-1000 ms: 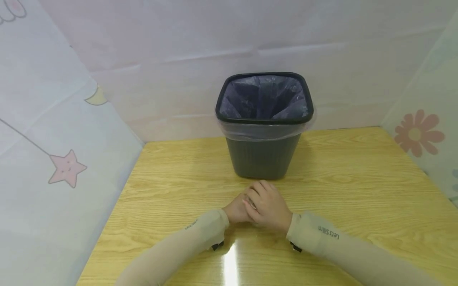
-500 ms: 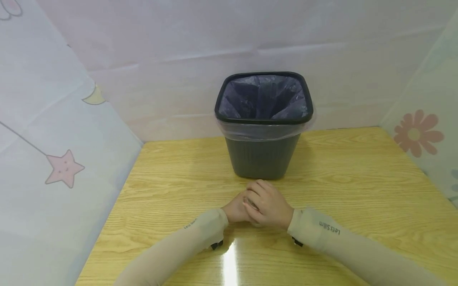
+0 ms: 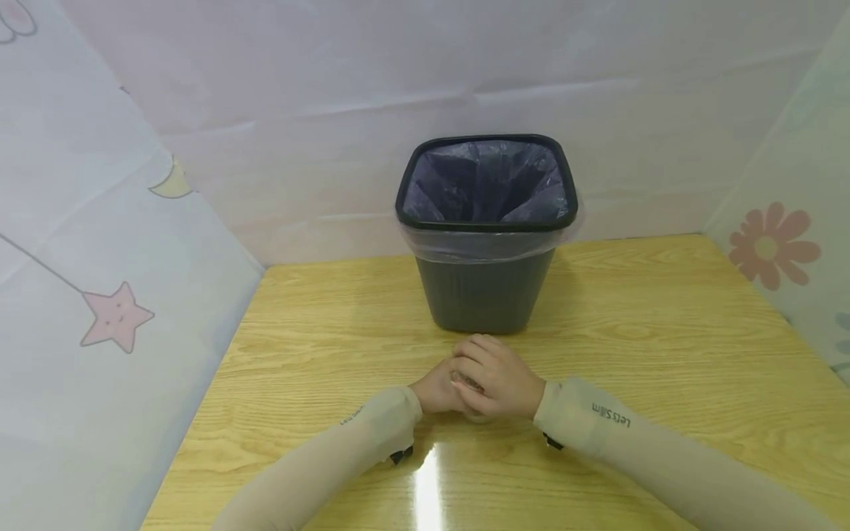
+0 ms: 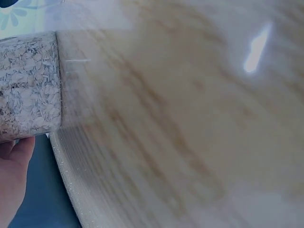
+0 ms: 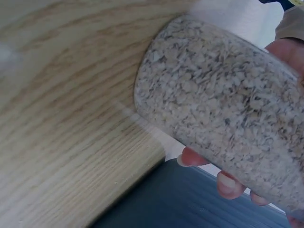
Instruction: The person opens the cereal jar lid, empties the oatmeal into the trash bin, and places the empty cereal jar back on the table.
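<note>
Pale sheeting (image 3: pixel 319 74) printed with pastel motifs backs a yellow wood-grain table (image 3: pixel 664 354). The left hand (image 3: pixel 438 387) and right hand (image 3: pixel 505 380) grip between them a clear, round-edged container (image 5: pixel 213 90) filled with beige flakes. Just beyond the hands stands a dark grey plastic bin (image 3: pixel 488 295) lined with a translucent bag (image 3: pixel 488 177).

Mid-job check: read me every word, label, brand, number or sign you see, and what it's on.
"Let'sSlim", upside down in the head view, on the beige fabric right sleeve; its last letters are slightly blurred.
Dark print on the beige fabric left sleeve: too small and foreshortened to read.
No text visible on the beige-grey speckled object or the dark plastic bin.
</note>
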Motion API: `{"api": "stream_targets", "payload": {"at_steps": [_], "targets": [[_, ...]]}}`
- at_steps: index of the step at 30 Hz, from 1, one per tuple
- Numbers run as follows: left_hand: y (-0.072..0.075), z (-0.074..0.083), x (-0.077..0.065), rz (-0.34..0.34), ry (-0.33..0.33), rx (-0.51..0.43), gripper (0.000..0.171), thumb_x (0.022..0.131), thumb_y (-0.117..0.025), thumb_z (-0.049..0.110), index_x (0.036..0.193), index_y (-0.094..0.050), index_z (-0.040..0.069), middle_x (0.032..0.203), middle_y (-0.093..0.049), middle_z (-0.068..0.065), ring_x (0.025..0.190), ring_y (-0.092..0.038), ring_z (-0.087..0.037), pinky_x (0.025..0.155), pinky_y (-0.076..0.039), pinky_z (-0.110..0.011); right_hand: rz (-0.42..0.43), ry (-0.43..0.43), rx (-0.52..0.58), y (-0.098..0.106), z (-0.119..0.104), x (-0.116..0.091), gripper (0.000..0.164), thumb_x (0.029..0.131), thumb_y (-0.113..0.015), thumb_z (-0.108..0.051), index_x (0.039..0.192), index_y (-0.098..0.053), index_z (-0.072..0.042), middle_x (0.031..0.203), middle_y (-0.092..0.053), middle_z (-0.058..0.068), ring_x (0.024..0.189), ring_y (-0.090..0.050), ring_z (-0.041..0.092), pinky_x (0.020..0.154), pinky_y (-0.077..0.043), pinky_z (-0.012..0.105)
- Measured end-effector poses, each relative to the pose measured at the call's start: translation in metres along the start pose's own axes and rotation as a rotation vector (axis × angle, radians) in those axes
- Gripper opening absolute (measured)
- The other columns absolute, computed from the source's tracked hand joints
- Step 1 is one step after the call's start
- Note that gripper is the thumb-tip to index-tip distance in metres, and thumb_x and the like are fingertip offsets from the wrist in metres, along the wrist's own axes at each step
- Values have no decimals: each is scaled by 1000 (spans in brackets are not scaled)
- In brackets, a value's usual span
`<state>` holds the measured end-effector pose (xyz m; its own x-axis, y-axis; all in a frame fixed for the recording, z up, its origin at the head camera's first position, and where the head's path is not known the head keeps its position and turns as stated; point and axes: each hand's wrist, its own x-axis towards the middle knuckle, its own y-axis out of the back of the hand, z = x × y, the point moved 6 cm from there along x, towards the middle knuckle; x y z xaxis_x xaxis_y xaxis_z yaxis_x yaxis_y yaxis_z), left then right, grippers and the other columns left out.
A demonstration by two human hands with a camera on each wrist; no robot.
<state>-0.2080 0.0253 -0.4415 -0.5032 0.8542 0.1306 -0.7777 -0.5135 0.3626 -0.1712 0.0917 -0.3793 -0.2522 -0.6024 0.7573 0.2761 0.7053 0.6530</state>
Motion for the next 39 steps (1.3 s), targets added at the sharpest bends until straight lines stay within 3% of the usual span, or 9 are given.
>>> {"api": "stream_targets", "payload": {"at_steps": [4,9,13,16,19,25,30,35,39], "targets": [[1,10,0,-5,-4,49,52,79,-74,-3,126,-51,-4,116,-60,-15,98,-55,-3,88,-50,-24,-5,15,30,0,1,-1,37,101,-39,-24,87,-67,-5,88,-63,8,82,-59,24,73,-51,37],[3,32,1,-19,-60,83,52,78,-74,-6,124,-50,-8,114,-59,-20,96,-55,-4,85,-51,-23,-26,50,74,0,2,0,37,102,-38,-25,88,-67,-6,90,-64,8,83,-59,23,73,-51,36],[2,38,3,-38,-128,209,52,77,-76,-4,122,-51,-8,113,-60,-19,97,-55,-7,86,-49,-19,-55,82,88,1,3,0,38,102,-35,-26,88,-66,-8,91,-65,7,84,-59,23,75,-51,36],[1,35,4,-41,-134,230,52,77,-76,-3,122,-51,-8,113,-61,-18,97,-55,-8,87,-48,-19,-71,94,92,2,4,-1,39,103,-34,-26,87,-65,-9,91,-65,7,85,-60,23,76,-51,36],[-1,25,6,-45,-111,177,53,78,-75,-3,124,-51,-7,115,-60,-17,99,-55,-7,88,-48,-19,-81,98,62,3,3,-2,40,103,-33,-26,86,-66,-9,91,-65,7,85,-60,23,76,-51,37],[-5,8,7,-61,-215,322,56,78,-79,4,126,-52,-4,117,-61,-11,103,-56,-10,92,-45,-17,-138,83,-88,3,-2,-3,45,104,-30,-27,89,-68,-8,91,-65,7,86,-60,24,74,-50,38],[-5,6,2,-47,-261,362,58,80,-76,1,130,-49,-9,124,-59,-17,113,-56,-19,101,-41,-21,-161,-48,-289,3,-13,0,49,104,-25,-28,90,-67,-5,92,-62,11,87,-59,29,71,-49,41],[0,5,-1,-5,-158,401,62,85,-72,4,137,-41,-9,135,-51,-19,126,-48,-24,109,-32,-25,-154,-286,-421,-1,-19,6,41,97,-37,-24,89,-61,8,89,-59,23,84,-57,37,75,-51,45],[2,4,-3,21,-95,384,58,86,-72,4,135,-43,-8,131,-53,-17,121,-51,-23,105,-37,-24,-167,-429,-490,-4,-18,9,41,89,-50,-27,90,-61,13,82,-55,21,75,-52,35,65,-48,43]]}}
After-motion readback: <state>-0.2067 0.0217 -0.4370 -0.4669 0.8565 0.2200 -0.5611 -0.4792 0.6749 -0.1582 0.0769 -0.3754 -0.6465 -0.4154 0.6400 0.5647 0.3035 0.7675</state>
